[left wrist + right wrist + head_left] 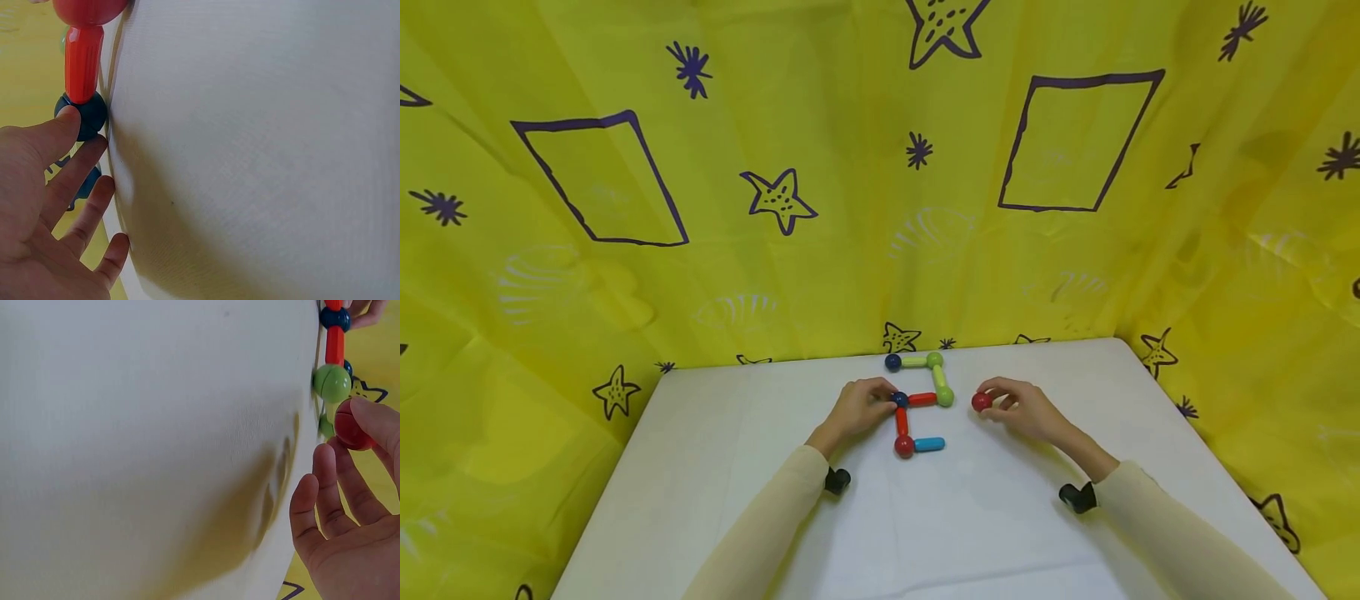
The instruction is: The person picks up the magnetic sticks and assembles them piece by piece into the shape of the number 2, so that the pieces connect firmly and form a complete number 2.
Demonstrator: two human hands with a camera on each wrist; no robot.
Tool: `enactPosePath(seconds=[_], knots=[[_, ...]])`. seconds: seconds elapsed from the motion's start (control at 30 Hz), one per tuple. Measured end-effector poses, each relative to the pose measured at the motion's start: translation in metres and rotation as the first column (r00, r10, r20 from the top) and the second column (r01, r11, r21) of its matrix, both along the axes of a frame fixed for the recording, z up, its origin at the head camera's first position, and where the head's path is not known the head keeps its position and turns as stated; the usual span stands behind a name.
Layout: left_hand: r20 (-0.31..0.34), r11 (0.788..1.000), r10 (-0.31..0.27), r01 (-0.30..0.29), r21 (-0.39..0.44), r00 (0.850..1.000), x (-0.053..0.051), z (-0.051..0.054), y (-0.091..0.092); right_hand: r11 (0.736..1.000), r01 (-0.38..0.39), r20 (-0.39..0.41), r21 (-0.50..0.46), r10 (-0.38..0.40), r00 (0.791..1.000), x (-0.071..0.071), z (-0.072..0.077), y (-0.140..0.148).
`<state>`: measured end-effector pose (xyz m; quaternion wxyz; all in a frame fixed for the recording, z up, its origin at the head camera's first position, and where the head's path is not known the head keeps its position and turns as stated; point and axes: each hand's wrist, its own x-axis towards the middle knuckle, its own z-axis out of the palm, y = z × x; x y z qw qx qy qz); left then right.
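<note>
A chain of magnetic balls and rods lies on the white table. My left hand [856,407] pinches its middle dark blue ball [91,117] between thumb and index finger, with the other fingers spread. From that ball one red rod [922,400] runs right to a green ball [945,396]. Another red rod [84,62] leads to a red ball [904,447], which a blue rod [930,444] touches. Right of the chain and apart from it, my right hand [1028,410] holds a loose red ball [351,427] by thumb and fingertips.
Farther back, the chain continues through a light green rod [939,377], a second green ball [935,360] and another green rod [914,362] to a dark blue ball [892,362] near the table's [715,467] back edge. A yellow patterned curtain [850,275] stands behind and beside the table.
</note>
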<state>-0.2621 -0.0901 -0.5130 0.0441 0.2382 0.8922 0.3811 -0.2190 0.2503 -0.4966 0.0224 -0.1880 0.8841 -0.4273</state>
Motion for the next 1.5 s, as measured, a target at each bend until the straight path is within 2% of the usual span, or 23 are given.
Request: enactPosePath(seconds=[0.27,0.83,1.2,1.5], knots=[[0.003,1.000,0.000,0.000,0.007,1.000,-0.001,-0.002,0.000,1.000,-0.004,0.030,0.016,0.004,1.000,0.010,-0.004,-0.013],[-0.007,1.000,0.002,-0.002,0.012,1.000,-0.002,-0.004,-0.001,0.995,-0.101,0.087,0.023,0.099,0.991,0.022,-0.013,-0.036],[-0.004,1.000,0.008,-0.008,0.010,1.000,-0.003,-0.005,0.001,0.992,-0.119,0.079,0.034,0.116,0.990,0.026,-0.012,-0.038],[0.007,1.000,0.010,-0.010,-0.003,1.000,0.002,0.002,0.000,0.992,-0.119,0.098,0.048,0.113,0.989,0.027,-0.011,-0.039]])
